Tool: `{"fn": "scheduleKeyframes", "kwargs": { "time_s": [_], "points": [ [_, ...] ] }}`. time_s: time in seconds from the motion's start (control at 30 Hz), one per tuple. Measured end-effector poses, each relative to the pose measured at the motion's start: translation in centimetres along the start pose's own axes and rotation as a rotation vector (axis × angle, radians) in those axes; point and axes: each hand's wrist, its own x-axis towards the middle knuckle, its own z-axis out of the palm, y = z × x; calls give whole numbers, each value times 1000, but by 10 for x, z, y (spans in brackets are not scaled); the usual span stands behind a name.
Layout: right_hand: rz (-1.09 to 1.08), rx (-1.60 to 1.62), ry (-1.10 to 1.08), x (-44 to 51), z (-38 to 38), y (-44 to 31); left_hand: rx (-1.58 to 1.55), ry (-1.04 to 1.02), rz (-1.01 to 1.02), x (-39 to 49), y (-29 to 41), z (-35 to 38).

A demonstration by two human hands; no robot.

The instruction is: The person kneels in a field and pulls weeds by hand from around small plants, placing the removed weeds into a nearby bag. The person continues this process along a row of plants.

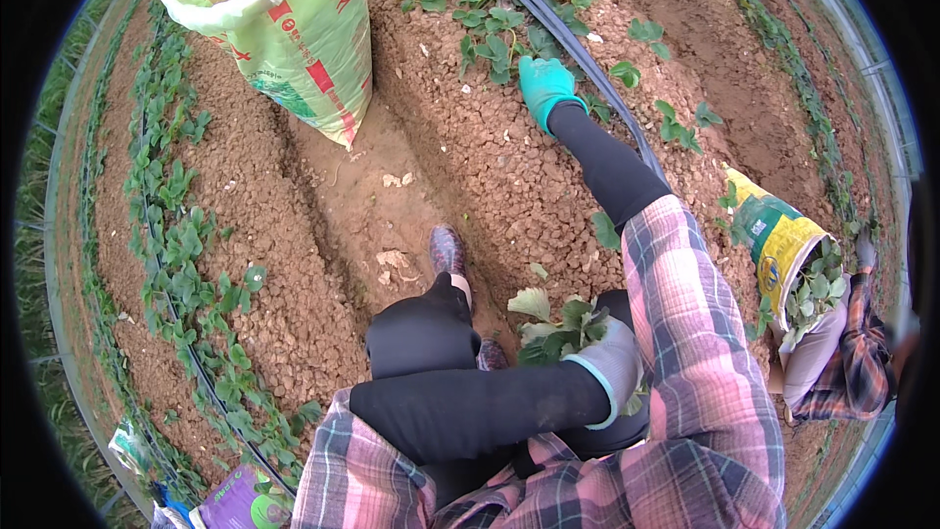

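Note:
My left hand (613, 360), in a grey glove with a pale teal cuff, is closed around a bunch of uprooted-looking strawberry plants (558, 327) close to my lap. Farther out, my right hand (547, 88) wears a teal glove and reaches down to the raised soil bed. Its fingers curl under, against the leaves of strawberry plants (496, 48) growing there; what lies within them is hidden. Dark drip hoses (547, 15) run along the bed just right of this hand and pass behind my forearm.
A tall light-green woven sack (316, 44) with leaves inside stands in the furrow (345, 184). At right, another person (830, 353) crouches by a tilted yellow sack (778, 235) full of plants. Another strawberry row (180, 235) and a purple sack (242, 499) lie left.

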Motion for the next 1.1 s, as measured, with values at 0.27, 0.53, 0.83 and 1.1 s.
{"fn": "scheduleKeyframes", "kwargs": {
  "time_s": [0.27,0.53,0.83,1.1],
  "points": [
    [-189,-115,-289,12,-18,-11,-22,61,-10,1,-4,2],
    [-187,105,-21,-8,11,12,-61,74,-14,8,-6,7],
    [-319,-106,-271,-3,-15,28,-85,116,18,9,-8,12],
    [-28,396,-192,-38,-15,7,-62,66,104,12,-2,9]
  ]
}}
